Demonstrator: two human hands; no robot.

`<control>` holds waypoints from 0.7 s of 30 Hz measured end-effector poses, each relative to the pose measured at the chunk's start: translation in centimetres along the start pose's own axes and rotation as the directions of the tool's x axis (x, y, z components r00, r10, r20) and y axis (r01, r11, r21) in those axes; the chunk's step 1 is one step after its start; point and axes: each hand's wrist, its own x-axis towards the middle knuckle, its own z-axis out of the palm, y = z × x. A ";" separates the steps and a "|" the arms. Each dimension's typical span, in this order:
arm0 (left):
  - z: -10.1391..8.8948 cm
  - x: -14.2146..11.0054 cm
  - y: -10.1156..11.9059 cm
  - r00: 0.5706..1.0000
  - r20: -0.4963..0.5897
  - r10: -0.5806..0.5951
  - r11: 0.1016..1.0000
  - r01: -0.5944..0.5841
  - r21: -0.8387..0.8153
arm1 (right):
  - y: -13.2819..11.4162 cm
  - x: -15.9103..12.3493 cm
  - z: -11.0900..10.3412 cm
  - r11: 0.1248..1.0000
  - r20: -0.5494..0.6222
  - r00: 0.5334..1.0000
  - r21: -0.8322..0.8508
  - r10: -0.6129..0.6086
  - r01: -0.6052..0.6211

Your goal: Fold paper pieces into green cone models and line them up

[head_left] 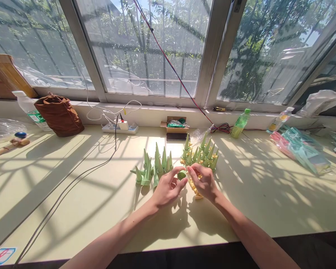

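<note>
My left hand [168,189] is closed around a light green cone [182,174], its round end turned toward me between thumb and fingers. Close to that cone, my right hand [204,182] has its thumb and fingers pinched together; whatever they grip is too small to make out. Behind my left hand stand several green cones [162,161], and a few more cones [145,175] lie or stand further left. Beyond my right hand, several green cones [205,151] rise from small yellow pieces. More yellow pieces [196,191] lie under the right hand, partly hidden by it.
A small cardboard box [177,130] with green contents sits near the window. At the back are a power strip [120,129], a brown bag [59,115] and a green bottle [240,124]. A black cable [72,179] crosses the table at left; plastic packets [299,149] lie right.
</note>
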 end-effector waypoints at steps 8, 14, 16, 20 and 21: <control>-0.2 0.3 0.1 0.998 0.029 0.048 0.998 -0.046 -0.053 | -0.3 0.1 -0.1 1.000 -0.072 0.997 -0.015 -0.018 0.017; -0.2 0.9 0.2 0.996 -0.012 -0.087 0.937 0.078 -0.339 | -0.5 0.0 -0.4 0.998 -0.125 0.992 0.063 0.034 -0.027; -0.3 1.0 0.3 0.989 0.051 -0.142 0.920 0.151 -0.362 | -0.5 0.0 -0.4 0.996 -0.112 0.994 0.083 0.018 -0.008; -0.2 0.9 0.5 0.980 0.123 -0.157 0.920 0.191 -0.343 | -0.4 -0.1 -0.1 0.996 -0.070 0.997 0.081 -0.022 0.027; -0.2 0.8 0.5 0.980 0.123 -0.154 0.924 0.186 -0.334 | -0.3 -0.1 0.0 0.997 -0.063 0.998 0.076 -0.022 0.027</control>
